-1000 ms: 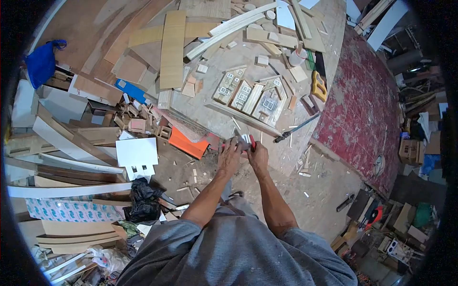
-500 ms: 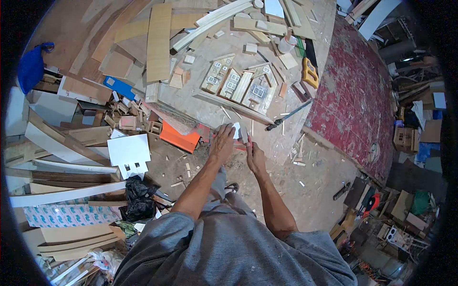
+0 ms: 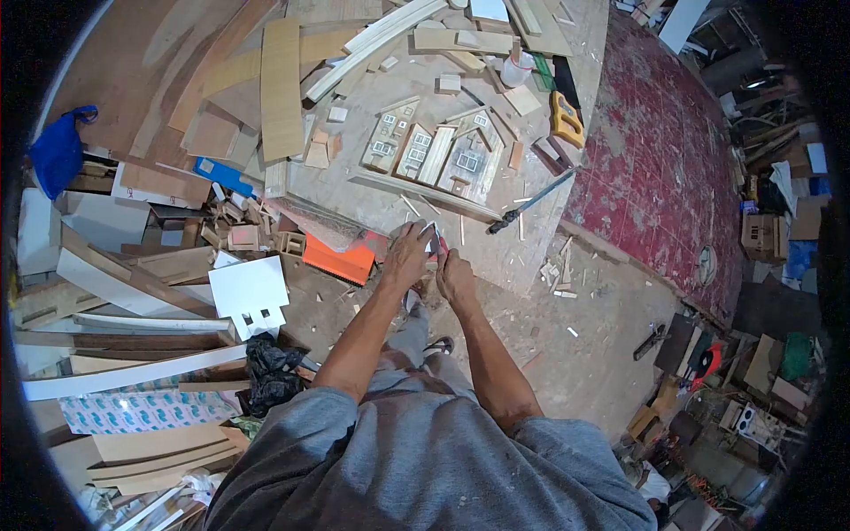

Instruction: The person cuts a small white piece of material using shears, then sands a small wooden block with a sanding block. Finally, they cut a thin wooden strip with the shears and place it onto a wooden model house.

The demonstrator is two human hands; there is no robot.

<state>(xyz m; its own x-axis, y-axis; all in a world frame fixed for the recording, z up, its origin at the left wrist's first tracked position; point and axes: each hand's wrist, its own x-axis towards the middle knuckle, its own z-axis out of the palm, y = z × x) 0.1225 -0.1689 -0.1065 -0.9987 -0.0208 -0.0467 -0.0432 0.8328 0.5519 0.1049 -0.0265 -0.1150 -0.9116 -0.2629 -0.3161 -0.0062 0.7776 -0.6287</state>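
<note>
Left hand (image 3: 407, 255) and right hand (image 3: 455, 276) both curled shut around 1 small red-and-white tool (image 3: 435, 243) at the workbench (image 3: 531, 257) edge, just below the wooden house fronts (image 3: 436, 152), black bar clamp (image 3: 529, 203) right, orange box (image 3: 336, 259) left.

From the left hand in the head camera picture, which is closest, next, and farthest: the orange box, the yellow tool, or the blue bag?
From the left hand:
1. Orange box, just to its left, by the workbench edge.
2. Yellow tool, up and to the right on the workbench.
3. Blue bag, far off at the left edge.
</note>
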